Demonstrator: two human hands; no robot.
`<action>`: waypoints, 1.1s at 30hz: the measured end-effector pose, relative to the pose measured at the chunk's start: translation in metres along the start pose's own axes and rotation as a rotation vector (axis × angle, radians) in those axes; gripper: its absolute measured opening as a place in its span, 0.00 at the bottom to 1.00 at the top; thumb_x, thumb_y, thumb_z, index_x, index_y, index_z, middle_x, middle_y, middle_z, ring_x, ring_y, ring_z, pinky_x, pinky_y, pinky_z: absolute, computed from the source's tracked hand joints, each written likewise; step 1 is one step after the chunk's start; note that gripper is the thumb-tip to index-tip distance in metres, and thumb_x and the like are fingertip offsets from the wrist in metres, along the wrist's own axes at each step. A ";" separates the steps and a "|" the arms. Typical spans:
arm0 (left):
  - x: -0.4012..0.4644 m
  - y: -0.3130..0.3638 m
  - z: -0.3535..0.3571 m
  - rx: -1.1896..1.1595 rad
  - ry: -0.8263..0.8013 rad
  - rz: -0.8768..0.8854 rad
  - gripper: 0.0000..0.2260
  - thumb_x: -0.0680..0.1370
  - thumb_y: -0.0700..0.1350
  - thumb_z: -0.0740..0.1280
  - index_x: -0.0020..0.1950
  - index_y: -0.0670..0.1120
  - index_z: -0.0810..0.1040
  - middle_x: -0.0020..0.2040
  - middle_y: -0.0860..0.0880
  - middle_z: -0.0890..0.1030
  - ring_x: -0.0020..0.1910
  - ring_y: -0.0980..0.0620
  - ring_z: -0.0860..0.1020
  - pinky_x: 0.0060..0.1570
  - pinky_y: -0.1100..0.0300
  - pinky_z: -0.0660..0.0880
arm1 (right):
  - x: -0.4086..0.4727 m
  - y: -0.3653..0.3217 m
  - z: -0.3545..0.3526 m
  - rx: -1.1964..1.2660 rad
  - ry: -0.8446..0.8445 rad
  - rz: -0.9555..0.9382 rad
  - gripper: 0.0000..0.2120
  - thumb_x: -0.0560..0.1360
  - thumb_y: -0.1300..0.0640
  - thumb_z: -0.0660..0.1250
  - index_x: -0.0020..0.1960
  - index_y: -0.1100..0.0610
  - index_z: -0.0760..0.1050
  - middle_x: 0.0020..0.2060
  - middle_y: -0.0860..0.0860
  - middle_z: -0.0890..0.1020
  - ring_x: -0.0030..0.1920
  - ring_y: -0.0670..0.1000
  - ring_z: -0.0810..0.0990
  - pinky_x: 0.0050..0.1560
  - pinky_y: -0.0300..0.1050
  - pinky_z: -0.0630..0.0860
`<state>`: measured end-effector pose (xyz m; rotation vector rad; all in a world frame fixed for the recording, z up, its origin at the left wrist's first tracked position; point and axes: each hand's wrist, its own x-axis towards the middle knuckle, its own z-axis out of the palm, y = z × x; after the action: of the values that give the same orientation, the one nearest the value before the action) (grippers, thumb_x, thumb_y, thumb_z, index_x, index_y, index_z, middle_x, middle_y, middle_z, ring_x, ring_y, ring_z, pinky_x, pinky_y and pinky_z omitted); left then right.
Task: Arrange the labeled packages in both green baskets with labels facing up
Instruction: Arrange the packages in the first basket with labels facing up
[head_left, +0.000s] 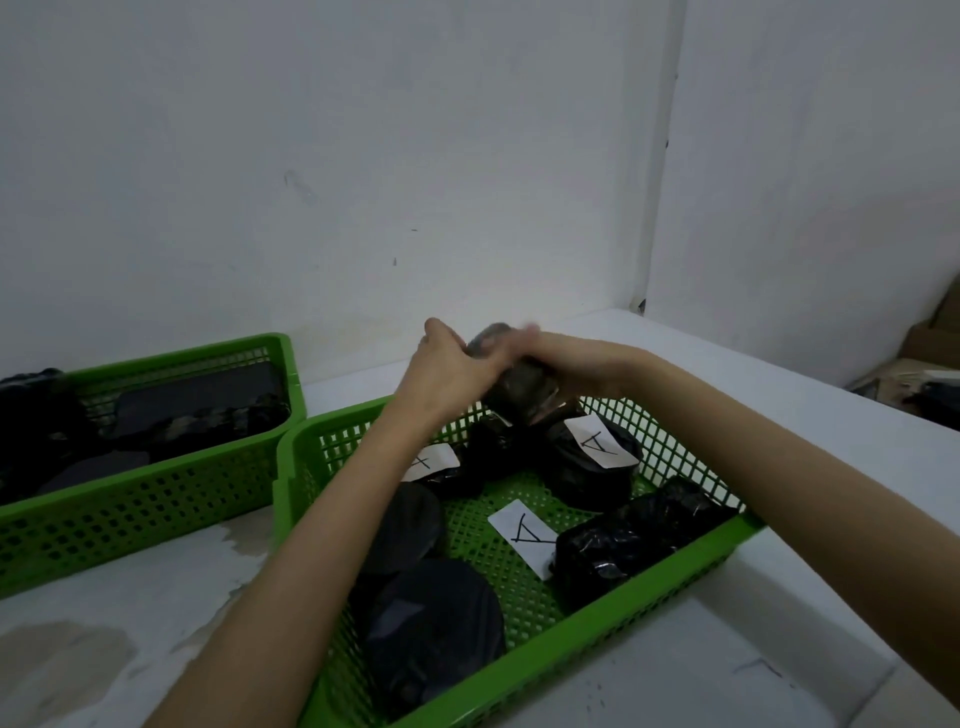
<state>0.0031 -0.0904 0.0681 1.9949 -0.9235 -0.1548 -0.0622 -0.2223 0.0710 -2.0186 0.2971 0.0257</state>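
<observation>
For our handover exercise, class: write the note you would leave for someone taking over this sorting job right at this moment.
Left hand and right hand: both grip one dark package, held up over the far end of the near basket; its label is not visible.
Near basket: three white labels marked A face up, the last partly hidden by the left arm. Several dark packages there show no label.
Far basket: dark packages, no labels showing.
Done: little, three labels up.
Left: set down the held package label up, turn the rest in both baskets.
</observation>
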 end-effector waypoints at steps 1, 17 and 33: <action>0.002 0.000 -0.006 -0.100 0.018 -0.019 0.24 0.75 0.66 0.54 0.45 0.44 0.70 0.46 0.47 0.74 0.44 0.50 0.74 0.48 0.56 0.70 | -0.001 0.001 0.001 -0.103 0.033 -0.042 0.18 0.73 0.50 0.67 0.61 0.48 0.68 0.51 0.52 0.78 0.41 0.45 0.80 0.46 0.40 0.79; 0.006 -0.023 -0.005 0.325 -0.563 -0.376 0.30 0.80 0.60 0.45 0.65 0.37 0.67 0.35 0.43 0.77 0.31 0.49 0.78 0.32 0.62 0.74 | 0.004 0.010 0.020 -0.893 -0.338 -0.004 0.57 0.60 0.56 0.80 0.75 0.54 0.44 0.72 0.49 0.58 0.72 0.48 0.57 0.74 0.45 0.56; -0.036 -0.027 -0.031 1.044 -0.583 -0.406 0.34 0.69 0.68 0.63 0.63 0.42 0.74 0.62 0.46 0.76 0.60 0.47 0.76 0.55 0.58 0.71 | 0.003 0.007 0.016 -0.862 -0.198 -0.095 0.42 0.67 0.42 0.71 0.74 0.47 0.54 0.70 0.53 0.64 0.72 0.54 0.61 0.70 0.49 0.63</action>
<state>0.0053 -0.0371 0.0564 3.2084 -1.0476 -0.6028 -0.0594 -0.2119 0.0576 -2.8531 0.0548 0.3428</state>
